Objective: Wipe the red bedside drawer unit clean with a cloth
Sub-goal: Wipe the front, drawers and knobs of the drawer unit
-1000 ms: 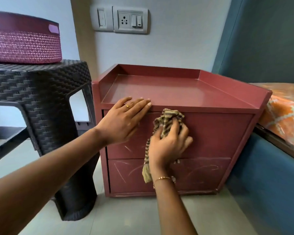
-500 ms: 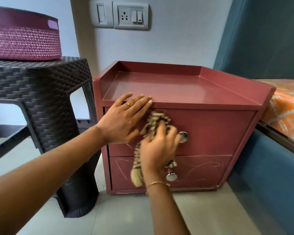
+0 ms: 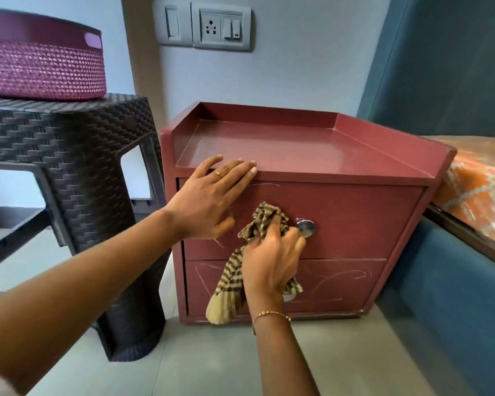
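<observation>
The red bedside drawer unit (image 3: 355, 212) stands on the floor ahead, with two drawer fronts marked by pale scratches. My right hand (image 3: 272, 258) presses a brown and yellow striped cloth (image 3: 229, 278) against the upper drawer front, just left of its round metal knob (image 3: 305, 226). Part of the cloth hangs down over the lower drawer. My left hand (image 3: 212, 198) lies flat with fingers spread on the unit's top front edge and upper drawer, holding nothing. The lower drawer's knob is hidden behind my right hand.
A dark woven-pattern plastic stool (image 3: 77, 172) stands close to the unit's left side, with a purple woven basket (image 3: 40, 70) on it. A blue bed frame (image 3: 446, 287) with an orange patterned cover (image 3: 480, 184) borders the right. A switch and socket panel (image 3: 209, 25) is on the wall.
My right hand with the cloth has slid down and left across the upper drawer front, uncovering the knob. My left hand has stayed on the top edge.
</observation>
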The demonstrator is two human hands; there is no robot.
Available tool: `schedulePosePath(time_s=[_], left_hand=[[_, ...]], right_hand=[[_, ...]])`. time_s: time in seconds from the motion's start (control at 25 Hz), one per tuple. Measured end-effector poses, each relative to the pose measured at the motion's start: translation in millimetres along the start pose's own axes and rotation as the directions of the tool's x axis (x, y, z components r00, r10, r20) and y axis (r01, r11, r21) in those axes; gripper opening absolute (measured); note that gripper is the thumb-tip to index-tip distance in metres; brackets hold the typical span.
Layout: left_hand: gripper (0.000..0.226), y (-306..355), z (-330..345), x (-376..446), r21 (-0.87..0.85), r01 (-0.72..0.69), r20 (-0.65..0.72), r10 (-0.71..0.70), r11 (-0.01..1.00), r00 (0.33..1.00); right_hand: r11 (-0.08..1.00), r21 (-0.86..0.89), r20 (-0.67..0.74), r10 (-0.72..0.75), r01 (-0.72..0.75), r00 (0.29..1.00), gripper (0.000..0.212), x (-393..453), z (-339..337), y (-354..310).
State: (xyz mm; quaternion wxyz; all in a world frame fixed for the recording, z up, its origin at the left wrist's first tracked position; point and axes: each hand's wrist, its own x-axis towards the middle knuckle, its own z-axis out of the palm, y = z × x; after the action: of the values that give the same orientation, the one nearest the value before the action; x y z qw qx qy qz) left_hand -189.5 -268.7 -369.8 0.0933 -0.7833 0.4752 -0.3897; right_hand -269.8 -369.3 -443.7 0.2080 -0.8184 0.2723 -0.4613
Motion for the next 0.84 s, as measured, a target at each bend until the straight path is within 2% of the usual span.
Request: schedulePosePath(time_s=[0.08,0.24,0.4,0.52,0.64,0.8,0.84], left_hand=[[0.079,-1,-2,0,0.01,-0.011,0.01,0.011,1.0,1.0],[0.081,-2,-1,1,0.012,-0.011,0.005,0.011,1.0,1.0],[0.082,1,1,0,-0.008,0.002,0.001,-0.002,1.0,1.0],[0.083,-1,2,0,-0.009,-0.009,-0.004,0.009,1.0,1.0],[0.084,-1,3,0,-0.009,-0.008,-0.012,0.008,1.0,1.0],[0.084,0,3,0,-0.006,-0.008,-0.01,0.008,1.0,1.0],[0.085,-1,3,0,0.0,-0.017,-0.012,0.017,1.0,1.0]], right_hand=[[1.0,0.022,-0.012,0.019,-0.019,1.0,0.039,9,-4,3],[0.989,0.064,-0.121,0.143,-0.136,0.982,0.036,36,-14,0],[0.995,-0.046,0.009,0.087,-0.086,0.996,0.032,5,-6,0],[0.988,-0.047,0.118,0.153,-0.148,0.981,0.027,18,-17,7],[0.975,-0.013,0.082,0.222,-0.222,0.972,0.028,46,-27,6],[0.992,-0.03,0.104,0.125,-0.122,0.987,0.027,13,-19,0],[0.99,-0.014,0.11,0.141,-0.14,0.984,0.027,13,-20,1]])
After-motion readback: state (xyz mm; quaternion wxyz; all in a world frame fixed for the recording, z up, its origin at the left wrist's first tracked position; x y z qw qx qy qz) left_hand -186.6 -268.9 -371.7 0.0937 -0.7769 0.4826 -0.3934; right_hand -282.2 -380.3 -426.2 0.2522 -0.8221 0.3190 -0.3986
